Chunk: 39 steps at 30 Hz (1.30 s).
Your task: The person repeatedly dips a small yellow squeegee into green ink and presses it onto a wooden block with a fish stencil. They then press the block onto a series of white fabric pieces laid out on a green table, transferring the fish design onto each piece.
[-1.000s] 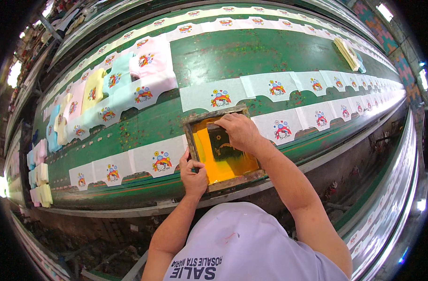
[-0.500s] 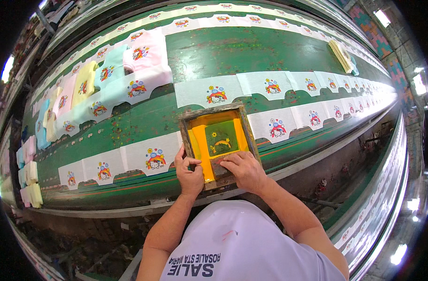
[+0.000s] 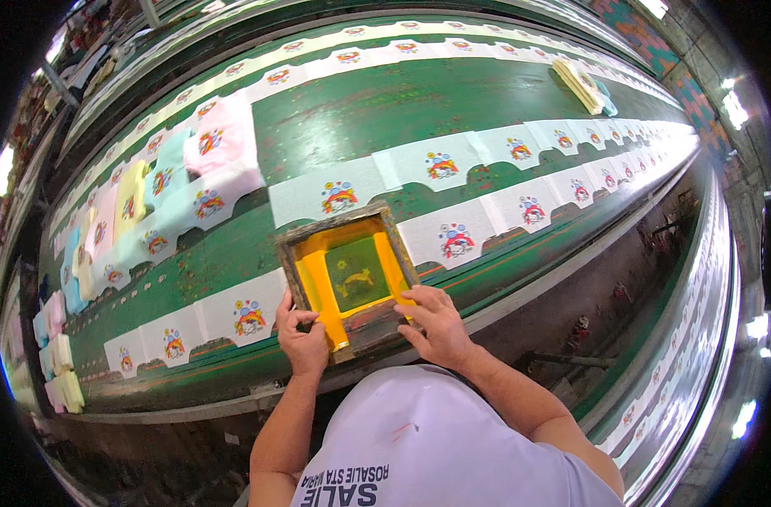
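A wooden screen-printing frame (image 3: 299, 272) lies on the near row of pale cloth pieces, hiding what is under it. Yellow ink borders its green mesh window (image 3: 352, 275), where a small rainbow-like motif shows. Across its front end sits a dark, stained bar (image 3: 370, 325), perhaps a squeegee. My left hand (image 3: 304, 340) is closed around the near left corner, thumb and forefinger bent together. At the near right corner my right hand (image 3: 439, 325) has its fingers curled over the edge, beside the bar's end. Printed cloth pieces (image 3: 270, 291) flank the frame.
The long green table (image 3: 335, 106) carries several rows of printed white pieces (image 3: 440, 165). Pink, yellow and blue cloths (image 3: 221, 139) overlap at the left. A folded yellow stack (image 3: 578, 87) lies far right. Another table of prints (image 3: 668, 372) runs along the right.
My view has shifted, so the frame and table sit further left in the picture. My right hand has slid from the dark bar toward the frame's near right corner.
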Available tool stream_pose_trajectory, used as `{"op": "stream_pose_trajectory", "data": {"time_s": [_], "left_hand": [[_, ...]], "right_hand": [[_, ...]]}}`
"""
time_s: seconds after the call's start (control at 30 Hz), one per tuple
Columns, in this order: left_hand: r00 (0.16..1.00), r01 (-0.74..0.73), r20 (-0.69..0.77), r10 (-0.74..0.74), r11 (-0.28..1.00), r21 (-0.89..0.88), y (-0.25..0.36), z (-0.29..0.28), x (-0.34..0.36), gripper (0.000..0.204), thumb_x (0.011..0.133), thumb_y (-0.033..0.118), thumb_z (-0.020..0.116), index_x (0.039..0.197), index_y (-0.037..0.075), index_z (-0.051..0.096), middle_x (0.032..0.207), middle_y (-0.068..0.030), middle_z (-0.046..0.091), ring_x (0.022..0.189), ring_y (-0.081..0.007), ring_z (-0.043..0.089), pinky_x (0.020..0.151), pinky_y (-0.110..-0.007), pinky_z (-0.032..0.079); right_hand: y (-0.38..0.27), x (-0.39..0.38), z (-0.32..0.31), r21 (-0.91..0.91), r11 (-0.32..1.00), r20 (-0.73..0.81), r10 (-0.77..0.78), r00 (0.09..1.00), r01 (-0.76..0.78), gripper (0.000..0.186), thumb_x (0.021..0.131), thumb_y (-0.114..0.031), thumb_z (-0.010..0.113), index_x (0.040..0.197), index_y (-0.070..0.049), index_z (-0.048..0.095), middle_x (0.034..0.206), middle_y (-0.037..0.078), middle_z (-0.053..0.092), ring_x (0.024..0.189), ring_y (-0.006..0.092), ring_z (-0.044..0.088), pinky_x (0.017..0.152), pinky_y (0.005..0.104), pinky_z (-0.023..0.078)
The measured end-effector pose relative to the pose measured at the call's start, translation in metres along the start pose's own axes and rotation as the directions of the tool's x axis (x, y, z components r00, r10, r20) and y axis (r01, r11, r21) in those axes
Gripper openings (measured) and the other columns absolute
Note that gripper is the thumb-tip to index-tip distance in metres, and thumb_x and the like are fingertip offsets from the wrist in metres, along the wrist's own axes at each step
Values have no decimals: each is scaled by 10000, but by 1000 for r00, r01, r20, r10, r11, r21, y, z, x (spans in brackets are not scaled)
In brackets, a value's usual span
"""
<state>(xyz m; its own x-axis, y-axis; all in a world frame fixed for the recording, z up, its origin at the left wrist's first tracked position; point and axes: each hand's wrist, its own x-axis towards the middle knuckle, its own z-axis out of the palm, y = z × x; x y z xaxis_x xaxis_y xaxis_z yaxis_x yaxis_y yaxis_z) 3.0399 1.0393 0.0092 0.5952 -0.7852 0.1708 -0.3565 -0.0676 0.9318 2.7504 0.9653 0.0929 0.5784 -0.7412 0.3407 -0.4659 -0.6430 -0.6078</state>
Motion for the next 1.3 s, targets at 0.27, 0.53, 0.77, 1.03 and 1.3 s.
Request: {"op": "stream_pose_trajectory", "data": {"time_s": [0.27,0.53,0.77,1.03,1.3], "left_hand": [[999,47,8,-46,995,-88,42,98,-20,160,852,-128,751,930,9,722,1700,-273,573,1570,-382,566,1262,-447,463],[1000,-22,11,22,999,-39,74,199,-35,152,842,-112,755,919,15,725,1696,-275,573,1490,-330,622,1146,-392,525],[994,110,37,-106,985,-131,71,220,-38,223,830,-120,750,986,30,695,1770,-303,509,1526,-314,606,1193,-400,503],[993,121,20,-119,978,-172,75,218,-40,163,838,-105,784,908,32,729,1726,-324,550,1601,-361,559,1275,-428,433],[998,64,18,-62,973,-223,68,221,-39,173,828,-111,792,861,36,706,1701,-322,574,1597,-366,563,1299,-440,416]], "right_hand": [[88,-42,-55,243,927,-151,327,933,-286,417,942,10,846,1351,-14,766,1437,206,729,1340,382,704,1142,462,569],[167,-61,-134,195,940,-150,309,939,-279,416,941,28,835,1348,-23,771,1443,195,728,1361,385,690,1149,475,563],[168,-58,-164,83,996,-73,-19,997,25,404,917,-45,880,1309,-48,783,1418,171,723,1363,403,683,1173,533,545],[152,-25,-157,-50,950,204,-293,934,309,459,904,-107,774,1362,-74,764,1391,119,719,1339,359,688,1151,518,544],[143,5,-149,-150,939,339,-246,908,310,411,968,-151,716,1369,-81,772,1265,103,757,1226,327,727,1048,460,581]]}}
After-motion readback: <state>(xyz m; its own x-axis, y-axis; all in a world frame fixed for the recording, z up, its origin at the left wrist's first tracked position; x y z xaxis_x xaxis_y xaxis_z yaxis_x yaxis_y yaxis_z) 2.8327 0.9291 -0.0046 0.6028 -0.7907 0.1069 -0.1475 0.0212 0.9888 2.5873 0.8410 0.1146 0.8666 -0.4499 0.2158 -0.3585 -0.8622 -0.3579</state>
